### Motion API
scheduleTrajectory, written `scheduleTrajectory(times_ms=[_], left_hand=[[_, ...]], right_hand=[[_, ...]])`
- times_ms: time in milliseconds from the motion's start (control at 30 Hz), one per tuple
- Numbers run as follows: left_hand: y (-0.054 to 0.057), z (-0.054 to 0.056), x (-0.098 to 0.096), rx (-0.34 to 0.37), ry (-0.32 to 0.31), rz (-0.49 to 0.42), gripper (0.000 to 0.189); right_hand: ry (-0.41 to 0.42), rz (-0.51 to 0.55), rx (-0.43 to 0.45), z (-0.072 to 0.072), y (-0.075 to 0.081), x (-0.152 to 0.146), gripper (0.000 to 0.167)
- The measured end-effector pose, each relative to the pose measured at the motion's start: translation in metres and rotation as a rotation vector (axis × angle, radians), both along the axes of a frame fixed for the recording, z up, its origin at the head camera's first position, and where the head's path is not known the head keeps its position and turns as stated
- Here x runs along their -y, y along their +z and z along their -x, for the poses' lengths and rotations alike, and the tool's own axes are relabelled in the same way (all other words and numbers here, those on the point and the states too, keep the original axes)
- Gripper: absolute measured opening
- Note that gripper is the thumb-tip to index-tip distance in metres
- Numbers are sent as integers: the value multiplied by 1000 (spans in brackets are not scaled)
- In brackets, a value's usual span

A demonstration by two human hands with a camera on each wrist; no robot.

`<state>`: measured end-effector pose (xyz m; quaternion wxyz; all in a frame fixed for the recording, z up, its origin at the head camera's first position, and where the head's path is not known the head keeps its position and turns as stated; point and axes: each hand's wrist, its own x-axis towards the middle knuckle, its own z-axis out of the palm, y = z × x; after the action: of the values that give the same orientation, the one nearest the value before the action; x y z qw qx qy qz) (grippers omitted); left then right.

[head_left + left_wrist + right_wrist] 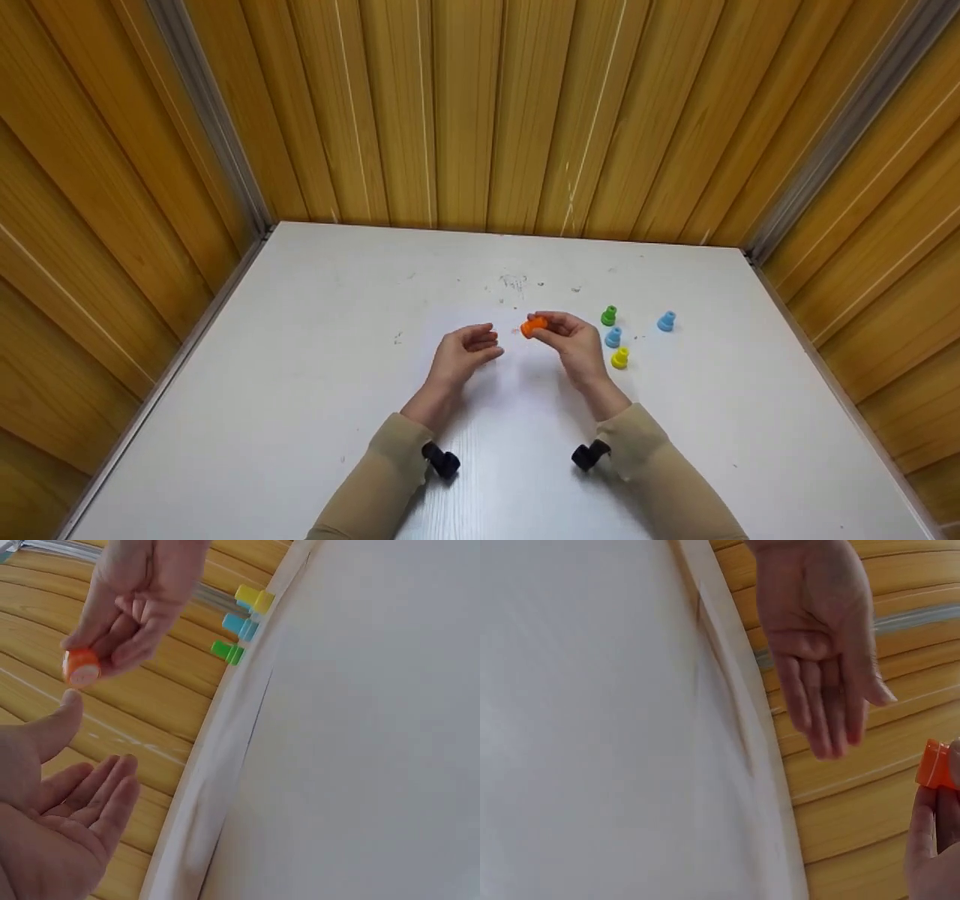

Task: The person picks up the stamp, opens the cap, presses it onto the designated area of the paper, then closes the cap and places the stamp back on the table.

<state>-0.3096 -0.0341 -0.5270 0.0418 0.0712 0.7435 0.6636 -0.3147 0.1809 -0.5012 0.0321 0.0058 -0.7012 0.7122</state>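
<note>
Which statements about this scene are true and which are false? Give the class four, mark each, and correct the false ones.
1. The right grip pinches an orange piece. True.
2. The left grip holds the yellow piece. False: the left grip holds nothing; the yellow piece stands on the table.
3. Two blue pieces stand on the table. True.
4. The back wall is plain white. False: the back wall is wood-patterned.
</note>
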Motion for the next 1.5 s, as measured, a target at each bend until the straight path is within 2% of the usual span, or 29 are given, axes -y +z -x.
scheduleTrajectory(times_ms=[167,333,400,500,667,900,1033,1167,1500], left_hand=[[1,4,19,-37,3,381,54],[2,6,31,-27,-14,699,66],[2,6,33,-17,-41,812,73],[1,6,35,4,-76,905,81],[0,5,35,6,-85,936,76],[1,4,35,11,-70,939,75],[0,4,35,11,-66,932,75],[0,3,36,15,-72,915,77],[0,4,36,29,-69,889,80]], right_hand=[[-38,-130,-80,1,16,-43,32],[-101,-280,-66,2,23,-93,36],[-132,-336,-49,3,25,-112,37],[-186,-406,-16,4,27,-142,39],[-241,-499,81,9,23,-186,43],[-212,-549,127,19,1,-225,46],[-180,-592,200,21,-7,-234,45],[-146,-550,266,20,-14,-237,47],[-132,-507,242,16,-23,-241,50]])
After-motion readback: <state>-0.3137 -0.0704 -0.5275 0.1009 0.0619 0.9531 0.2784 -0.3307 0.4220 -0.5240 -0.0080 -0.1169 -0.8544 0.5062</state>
